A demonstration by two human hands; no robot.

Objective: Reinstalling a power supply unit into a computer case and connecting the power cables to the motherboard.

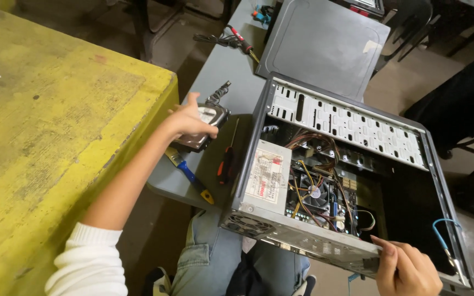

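An open computer case [352, 118] lies on its side on the grey table [223, 77], showing its power supply [264, 175], wires and a fan. My left hand [188, 119] is out to the left of the case, gripping a hard drive [208, 123] just above the table. My right hand [407, 268] grips the case's near edge at the lower right, thumb on the metal rim. A screwdriver with a red and black handle [227, 161] lies beside the case. A paintbrush with a blue and yellow handle [188, 174] lies at the table's near edge.
The case's detached side panel [325, 44] lies at the back of the table, next to another red-handled tool [242, 41] and a black cable [212, 38]. A worn yellow table [50, 126] stands close on the left. Black chairs [456, 104] are at the right. My jeans-clad knees [215, 263] are below.
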